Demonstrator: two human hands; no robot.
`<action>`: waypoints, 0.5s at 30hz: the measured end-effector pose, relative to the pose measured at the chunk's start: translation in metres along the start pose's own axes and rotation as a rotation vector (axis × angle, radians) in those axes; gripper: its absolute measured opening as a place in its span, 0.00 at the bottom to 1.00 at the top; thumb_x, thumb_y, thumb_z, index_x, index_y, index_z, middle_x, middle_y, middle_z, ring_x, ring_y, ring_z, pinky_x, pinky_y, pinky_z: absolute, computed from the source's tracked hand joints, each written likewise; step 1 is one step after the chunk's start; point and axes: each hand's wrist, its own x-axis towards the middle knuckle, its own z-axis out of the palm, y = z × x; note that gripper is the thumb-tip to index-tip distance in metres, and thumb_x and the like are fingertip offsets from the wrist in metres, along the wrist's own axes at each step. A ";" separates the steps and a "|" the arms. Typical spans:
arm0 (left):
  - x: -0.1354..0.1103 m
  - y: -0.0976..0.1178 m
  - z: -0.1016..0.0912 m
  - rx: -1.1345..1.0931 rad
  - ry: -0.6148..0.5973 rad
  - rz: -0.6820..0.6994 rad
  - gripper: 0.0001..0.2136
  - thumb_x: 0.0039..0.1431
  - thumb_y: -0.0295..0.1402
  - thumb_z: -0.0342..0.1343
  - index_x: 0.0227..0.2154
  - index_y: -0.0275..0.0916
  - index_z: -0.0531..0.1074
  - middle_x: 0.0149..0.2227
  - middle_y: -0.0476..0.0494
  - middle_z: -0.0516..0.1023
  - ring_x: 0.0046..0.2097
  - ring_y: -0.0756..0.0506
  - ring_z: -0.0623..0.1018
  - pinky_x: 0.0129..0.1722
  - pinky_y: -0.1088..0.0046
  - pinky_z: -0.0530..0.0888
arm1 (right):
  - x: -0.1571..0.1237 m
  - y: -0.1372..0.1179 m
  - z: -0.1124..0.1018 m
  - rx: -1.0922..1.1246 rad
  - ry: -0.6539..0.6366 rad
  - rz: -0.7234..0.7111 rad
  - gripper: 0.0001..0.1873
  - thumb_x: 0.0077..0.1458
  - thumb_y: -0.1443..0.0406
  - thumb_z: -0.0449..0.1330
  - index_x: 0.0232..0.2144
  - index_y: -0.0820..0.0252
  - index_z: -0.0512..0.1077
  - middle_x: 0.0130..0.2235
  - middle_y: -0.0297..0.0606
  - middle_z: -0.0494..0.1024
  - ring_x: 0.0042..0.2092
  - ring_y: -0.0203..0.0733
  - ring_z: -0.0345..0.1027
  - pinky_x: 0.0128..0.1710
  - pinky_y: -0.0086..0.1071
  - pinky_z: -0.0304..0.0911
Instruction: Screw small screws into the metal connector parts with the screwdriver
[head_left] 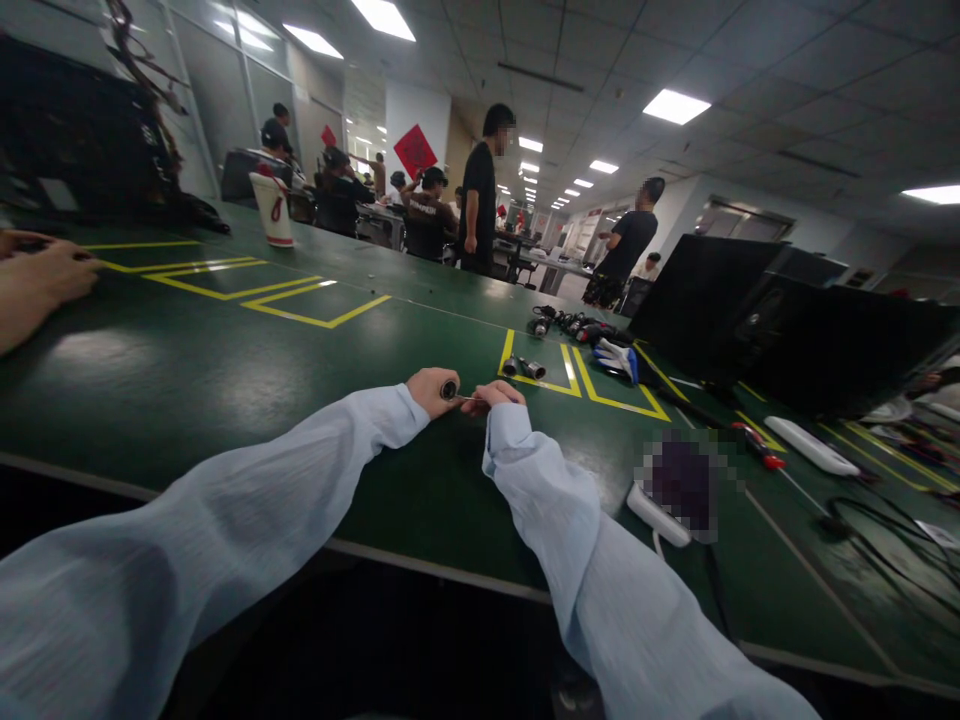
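My left hand (427,393) is closed around a small round metal connector (448,389), its dark circular face turned toward me. My right hand (498,396) pinches a thin metal tool (468,399) whose tip reaches the connector's side; its exact kind is too small to make out. Both hands are just above the green table (315,360), close together. Beyond them, inside a yellow-taped box, lie two more cylindrical metal connectors (533,369), resting on the tabletop.
Behind the taped boxes are a heap of black cabled parts (577,326) and a blue-white glove (616,358). On the right are a red-black screwdriver (759,446), a white power strip (810,446) and dark monitors (795,330). Another person's hand (49,283) rests at left, near a paper cup (271,208).
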 end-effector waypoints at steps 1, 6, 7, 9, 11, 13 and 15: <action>0.000 0.001 -0.001 -0.002 0.009 -0.002 0.07 0.39 0.33 0.56 0.16 0.36 0.64 0.18 0.52 0.65 0.23 0.51 0.66 0.23 0.77 0.61 | 0.001 -0.001 0.000 0.015 0.005 0.032 0.12 0.44 0.73 0.53 0.12 0.61 0.63 0.11 0.30 0.71 0.14 0.30 0.61 0.18 0.24 0.57; -0.002 0.005 -0.002 -0.026 0.035 -0.007 0.08 0.43 0.34 0.54 0.18 0.36 0.64 0.18 0.52 0.65 0.22 0.53 0.66 0.22 0.79 0.62 | 0.010 -0.002 -0.003 0.026 0.026 0.176 0.16 0.51 0.74 0.47 0.14 0.61 0.60 0.09 0.32 0.68 0.12 0.32 0.59 0.16 0.25 0.57; -0.002 0.005 -0.002 -0.026 0.037 -0.007 0.08 0.43 0.34 0.54 0.18 0.36 0.64 0.18 0.52 0.65 0.22 0.53 0.66 0.22 0.79 0.62 | 0.011 -0.002 -0.003 0.025 0.021 0.192 0.16 0.51 0.74 0.47 0.14 0.61 0.60 0.09 0.32 0.68 0.12 0.32 0.60 0.16 0.25 0.57; -0.002 0.005 -0.002 -0.019 0.039 -0.008 0.08 0.43 0.35 0.54 0.18 0.35 0.64 0.18 0.51 0.66 0.22 0.52 0.66 0.22 0.78 0.62 | 0.014 -0.001 -0.005 0.018 0.016 0.193 0.15 0.52 0.73 0.47 0.15 0.61 0.60 0.10 0.32 0.69 0.13 0.31 0.60 0.17 0.26 0.59; -0.002 0.005 -0.001 -0.002 0.037 -0.002 0.08 0.43 0.34 0.54 0.18 0.35 0.65 0.19 0.50 0.67 0.23 0.51 0.67 0.23 0.77 0.62 | 0.016 0.000 -0.006 -0.007 0.018 0.171 0.15 0.51 0.73 0.48 0.15 0.61 0.61 0.10 0.31 0.69 0.13 0.31 0.61 0.18 0.26 0.60; -0.002 0.004 -0.001 0.016 0.025 0.013 0.07 0.42 0.34 0.55 0.18 0.36 0.65 0.19 0.50 0.67 0.23 0.50 0.67 0.23 0.77 0.62 | 0.017 0.001 -0.006 -0.051 0.020 0.136 0.14 0.49 0.74 0.50 0.14 0.61 0.61 0.10 0.31 0.69 0.13 0.31 0.61 0.17 0.25 0.59; -0.002 0.004 -0.002 0.028 0.008 0.029 0.07 0.41 0.34 0.56 0.16 0.36 0.65 0.18 0.50 0.67 0.23 0.50 0.67 0.23 0.76 0.61 | 0.017 0.002 -0.006 -0.104 0.005 0.082 0.14 0.48 0.74 0.51 0.13 0.60 0.60 0.09 0.31 0.69 0.13 0.32 0.61 0.16 0.25 0.58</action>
